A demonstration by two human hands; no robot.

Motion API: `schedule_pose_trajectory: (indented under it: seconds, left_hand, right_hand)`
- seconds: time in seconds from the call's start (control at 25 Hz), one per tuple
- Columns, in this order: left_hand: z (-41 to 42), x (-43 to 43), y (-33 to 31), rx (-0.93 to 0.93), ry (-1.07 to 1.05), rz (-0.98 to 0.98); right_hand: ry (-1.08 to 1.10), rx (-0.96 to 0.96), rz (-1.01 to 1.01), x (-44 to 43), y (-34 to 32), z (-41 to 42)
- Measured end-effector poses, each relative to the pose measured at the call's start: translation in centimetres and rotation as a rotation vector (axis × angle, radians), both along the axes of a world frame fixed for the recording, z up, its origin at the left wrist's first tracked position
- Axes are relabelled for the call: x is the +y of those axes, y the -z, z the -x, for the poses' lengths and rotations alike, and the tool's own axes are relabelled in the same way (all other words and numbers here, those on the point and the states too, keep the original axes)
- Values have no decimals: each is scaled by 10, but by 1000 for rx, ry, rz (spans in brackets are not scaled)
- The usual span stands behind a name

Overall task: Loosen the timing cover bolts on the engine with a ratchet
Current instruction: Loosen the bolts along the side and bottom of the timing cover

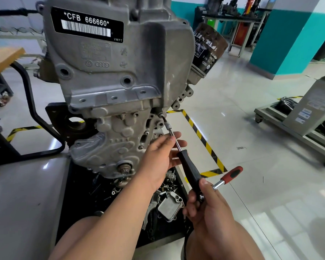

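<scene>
Engine (111,72) upright on its stand, timing cover (118,143) facing the viewer. One ratchet (231,175), red-gripped, is seated by its head in the butt of one black-handled extension driver (189,169). The driver's steel shaft carries one socket (168,126) onto one bolt (160,115) at the right edge of the cover, just below the upper housing. The left hand (158,158) lightly pinches the bare shaft just behind the socket, thumb above and fingers beneath. The right hand (210,205) is curled round the butt of the driver at the ratchet head, while the red grip juts free toward the right, untouched. The tool train is probably stiff, light steel, yet long enough to tip off the bolt under side load. The likely best hold is one hand steadying the shaft near the socket and the other far out on the rubbery red grip for leverage. The bolt may break free abruptly. Further bolt heads on the cover are too small to count reliably. One oil filter (208,47) stands at the engine's upper right edge, and loose parts (170,205), uncounted, lie on the stand base below
</scene>
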State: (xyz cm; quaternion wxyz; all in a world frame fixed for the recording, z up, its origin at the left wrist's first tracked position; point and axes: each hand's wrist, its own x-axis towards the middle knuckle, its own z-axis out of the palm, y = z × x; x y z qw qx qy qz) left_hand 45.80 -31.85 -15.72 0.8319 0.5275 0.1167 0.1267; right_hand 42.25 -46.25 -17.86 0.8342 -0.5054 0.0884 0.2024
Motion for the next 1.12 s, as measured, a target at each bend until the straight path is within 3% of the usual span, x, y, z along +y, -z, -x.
schedule_pose_trajectory:
  seconds: [0.2,0.44,0.88,1.12]
  left_hand:
    - [-2,4,2,-11,-21,2]
    - [-1,-2,4,-49,-32,40]
    - [11,-14,1,-64,76,-3]
    - [9,-8,5,-72,93,-18]
  right_hand:
    - [9,-22,48,4,4,-1]
    - [78,-243,217,13,13,8]
    - [86,-233,275,12,13,6]
    - [120,-324,339,15,9,14]
